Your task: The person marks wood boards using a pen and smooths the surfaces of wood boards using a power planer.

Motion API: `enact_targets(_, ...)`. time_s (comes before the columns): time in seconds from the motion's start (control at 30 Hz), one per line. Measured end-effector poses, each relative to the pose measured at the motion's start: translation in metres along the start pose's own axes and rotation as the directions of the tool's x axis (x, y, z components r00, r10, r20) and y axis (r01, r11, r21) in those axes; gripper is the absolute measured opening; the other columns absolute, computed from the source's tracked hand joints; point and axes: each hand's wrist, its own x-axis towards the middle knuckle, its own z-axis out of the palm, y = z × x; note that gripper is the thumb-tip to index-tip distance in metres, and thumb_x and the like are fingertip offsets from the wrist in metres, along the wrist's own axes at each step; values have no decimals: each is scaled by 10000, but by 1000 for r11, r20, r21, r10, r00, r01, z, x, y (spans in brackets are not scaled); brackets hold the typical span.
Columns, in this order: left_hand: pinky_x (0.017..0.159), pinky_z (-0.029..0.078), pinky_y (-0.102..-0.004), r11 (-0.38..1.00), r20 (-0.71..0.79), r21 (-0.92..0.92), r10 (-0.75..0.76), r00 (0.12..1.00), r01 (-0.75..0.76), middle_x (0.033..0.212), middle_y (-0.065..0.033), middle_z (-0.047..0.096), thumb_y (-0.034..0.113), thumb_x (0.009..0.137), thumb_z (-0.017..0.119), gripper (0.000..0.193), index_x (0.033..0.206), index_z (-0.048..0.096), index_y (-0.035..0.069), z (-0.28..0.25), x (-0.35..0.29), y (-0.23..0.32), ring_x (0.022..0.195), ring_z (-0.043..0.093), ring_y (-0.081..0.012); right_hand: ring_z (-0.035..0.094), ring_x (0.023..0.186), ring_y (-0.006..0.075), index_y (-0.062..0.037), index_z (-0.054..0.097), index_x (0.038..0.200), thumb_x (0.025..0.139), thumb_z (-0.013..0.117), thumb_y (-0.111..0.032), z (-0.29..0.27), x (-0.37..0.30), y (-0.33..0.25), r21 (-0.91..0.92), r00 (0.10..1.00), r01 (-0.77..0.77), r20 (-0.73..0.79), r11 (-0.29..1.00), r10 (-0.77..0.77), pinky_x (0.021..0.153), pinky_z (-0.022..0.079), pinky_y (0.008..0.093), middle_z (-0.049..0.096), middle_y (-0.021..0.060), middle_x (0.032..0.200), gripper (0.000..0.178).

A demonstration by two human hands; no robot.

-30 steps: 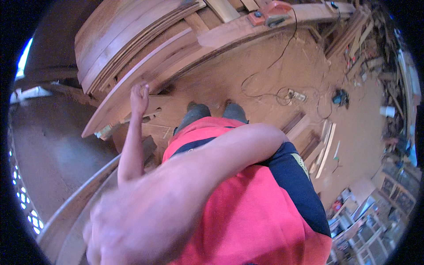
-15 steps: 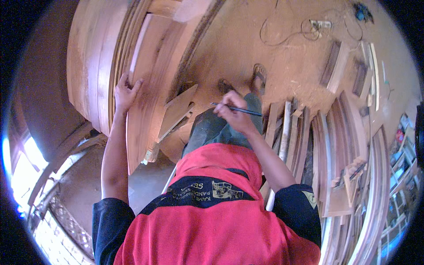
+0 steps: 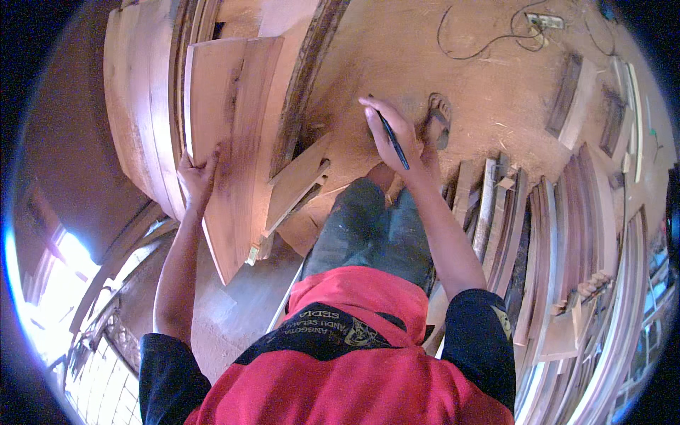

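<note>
My left hand (image 3: 198, 177) grips the left edge of a reddish-brown wooden board (image 3: 237, 120), thumb on its face and fingers curled round the edge. The board is long, with a pointed near end and a squared far end, and lies over other boards. My right hand (image 3: 393, 138) is raised over the floor, to the right of the board and apart from it. A slim dark pencil (image 3: 393, 140) is held in it, slanting back toward the wrist. Part of its grip is hidden by the hand.
Wide curved boards (image 3: 138, 92) are stacked at the far left. Offcuts (image 3: 297, 180) lie between the board and my legs. Many curved wooden pieces (image 3: 581, 219) stand in rows at the right. A cable with a socket strip (image 3: 545, 21) lies on the dusty floor (image 3: 489, 99).
My right hand has reached farther forward, and the pencil has turned from nearly level to steep. The board's far end has come nearer, with my left hand still at its edge. The view has shifted.
</note>
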Motion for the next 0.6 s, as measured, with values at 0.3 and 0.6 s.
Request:
enact_targets(0.3, 793, 586, -318, 994, 5, -36, -103, 995, 103, 1016, -142, 732, 116, 868, 796, 355, 1127, 625, -56, 3, -4, 7, 909, 700, -183, 657, 976, 328, -100, 679, 1186, 930, 631, -153, 56, 68, -15, 59, 919, 341, 188, 938, -346, 848, 546, 401, 652, 145, 1080, 266)
enact_targets(0.6, 796, 597, -331, 989, -1, -13, -150, 989, 150, 1029, -159, 732, 147, 852, 809, 412, 1147, 620, -68, 5, -3, 8, 927, 707, -190, 650, 1051, 289, -221, 691, 1162, 799, 747, -296, 149, 102, -38, 26, 610, 707, 485, 707, -627, 742, 613, 388, 626, 33, 1228, 375)
